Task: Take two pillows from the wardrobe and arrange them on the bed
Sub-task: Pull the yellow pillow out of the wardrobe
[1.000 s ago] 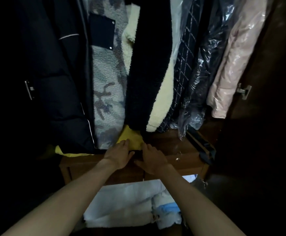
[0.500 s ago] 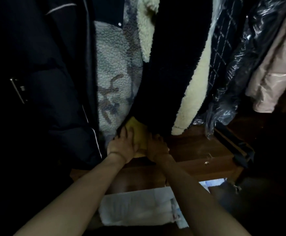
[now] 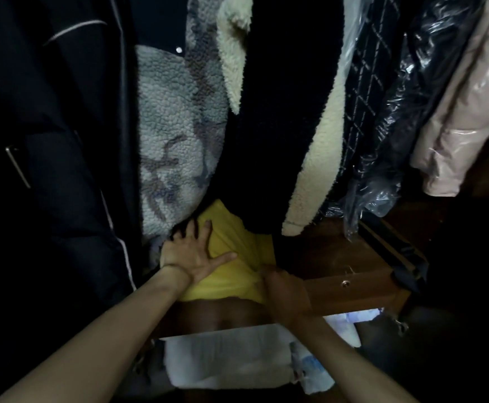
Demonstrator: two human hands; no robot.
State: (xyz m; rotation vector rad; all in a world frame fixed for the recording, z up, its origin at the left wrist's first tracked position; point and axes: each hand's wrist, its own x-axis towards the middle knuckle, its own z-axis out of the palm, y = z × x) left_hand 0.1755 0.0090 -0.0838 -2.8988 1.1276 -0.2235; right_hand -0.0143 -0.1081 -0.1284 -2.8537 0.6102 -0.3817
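Observation:
A yellow pillow [image 3: 231, 274] lies on the wooden shelf inside the wardrobe, partly tucked under hanging coats. My left hand [image 3: 192, 254] rests flat on its left side with fingers spread. My right hand [image 3: 281, 289] is closed on the pillow's front right corner, pinching the fabric. The back of the pillow is hidden behind the dark fleece coat [image 3: 281, 112]. No second pillow can be made out in the dim light.
Hanging clothes fill the wardrobe: a dark puffer jacket [image 3: 63, 141], a grey fleece [image 3: 173, 135], plastic-wrapped garments [image 3: 397, 126] and a pink coat [image 3: 467, 112]. A wooden drawer front with a knob [image 3: 345, 283] sits at right. White bundled bedding [image 3: 231, 359] lies below the shelf.
Both hands have drawn the yellow pillow forward out from under the coats, so more of it shows. My left hand has spread flat on top; the right has closed on the corner.

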